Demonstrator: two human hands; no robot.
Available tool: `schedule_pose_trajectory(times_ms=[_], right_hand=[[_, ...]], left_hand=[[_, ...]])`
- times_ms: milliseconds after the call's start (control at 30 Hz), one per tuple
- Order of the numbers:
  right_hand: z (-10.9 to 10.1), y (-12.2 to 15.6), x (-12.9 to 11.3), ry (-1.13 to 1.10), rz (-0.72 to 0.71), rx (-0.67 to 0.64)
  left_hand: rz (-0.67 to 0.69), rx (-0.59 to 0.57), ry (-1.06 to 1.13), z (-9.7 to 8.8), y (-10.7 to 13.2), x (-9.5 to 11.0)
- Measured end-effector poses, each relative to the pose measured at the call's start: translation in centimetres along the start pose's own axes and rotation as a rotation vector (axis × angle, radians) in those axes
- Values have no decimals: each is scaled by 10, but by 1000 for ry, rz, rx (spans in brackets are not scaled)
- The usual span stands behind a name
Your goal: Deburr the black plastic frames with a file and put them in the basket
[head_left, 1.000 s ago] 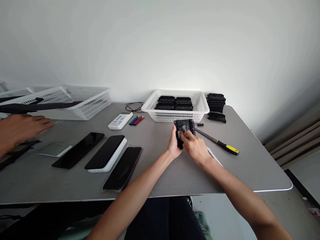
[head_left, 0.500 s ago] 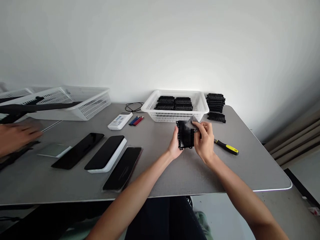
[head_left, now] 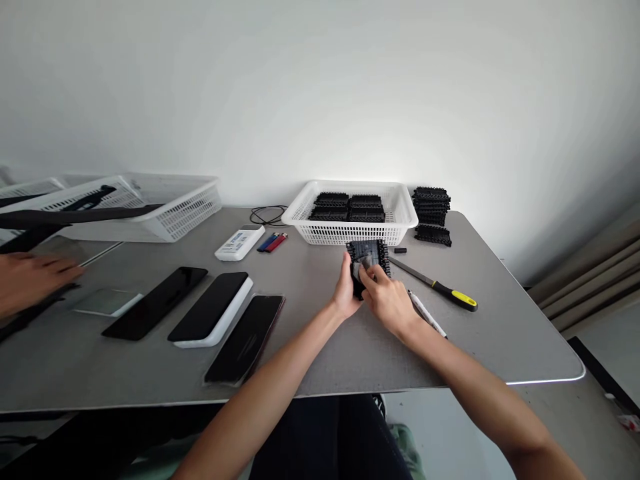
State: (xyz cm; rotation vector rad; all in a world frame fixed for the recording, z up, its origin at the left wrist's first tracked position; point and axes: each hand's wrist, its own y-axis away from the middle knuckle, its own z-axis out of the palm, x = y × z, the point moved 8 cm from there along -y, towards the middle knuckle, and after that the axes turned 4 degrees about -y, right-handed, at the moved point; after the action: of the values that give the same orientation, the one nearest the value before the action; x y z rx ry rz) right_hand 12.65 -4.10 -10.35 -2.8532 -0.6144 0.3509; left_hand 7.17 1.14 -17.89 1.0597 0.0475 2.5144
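My left hand (head_left: 345, 293) grips the left edge of a black ridged plastic part (head_left: 373, 255) held just above the grey table (head_left: 325, 347). My right hand (head_left: 386, 301) presses a small grey cloth (head_left: 361, 268) against the face of that part, fingers closed on the cloth. Both hands sit just in front of a white basket (head_left: 350, 232) that holds more black parts of the same kind.
A yellow-handled tool (head_left: 440, 288) and a white pen (head_left: 426, 313) lie right of my hands. Stacks of black parts (head_left: 432, 205) stand at the back right. Several dark phones (head_left: 210, 307), a remote (head_left: 240, 242), lighters (head_left: 273, 241) and another basket (head_left: 150, 207) lie to the left, where another person's hand (head_left: 30, 279) rests.
My right hand swept the cloth from the part's right edge back across its face towards me. The other person's hand on the left shifted slightly.
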Motion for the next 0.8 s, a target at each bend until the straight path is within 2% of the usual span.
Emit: schedule_pose_trajectory(times_ms=[133, 200, 267, 367, 433, 533, 667, 800], right_hand=[[2, 5, -10, -36, -137, -43], [-1, 7, -6, -101, -146, 14], [-11, 8, 6, -197, -89, 175], [-27, 15, 28, -323, 13, 486], [-30, 16, 34, -348, 32, 579], [-23, 10, 30, -288, 0, 510], [-5, -1, 20, -109, -9, 264], [2, -2, 6, -48, -43, 107]], left_hand=[[12, 31, 14, -5, 0, 12], [34, 16, 17, -1, 1, 15], [42, -5, 16, 4, 2, 16], [44, -14, 17, 8, 3, 14], [28, -12, 27, 7, 3, 10], [-30, -23, 34, 6, 2, -1], [-91, -57, 30, 8, 1, -17], [-43, -49, 61, -1, -4, -11]])
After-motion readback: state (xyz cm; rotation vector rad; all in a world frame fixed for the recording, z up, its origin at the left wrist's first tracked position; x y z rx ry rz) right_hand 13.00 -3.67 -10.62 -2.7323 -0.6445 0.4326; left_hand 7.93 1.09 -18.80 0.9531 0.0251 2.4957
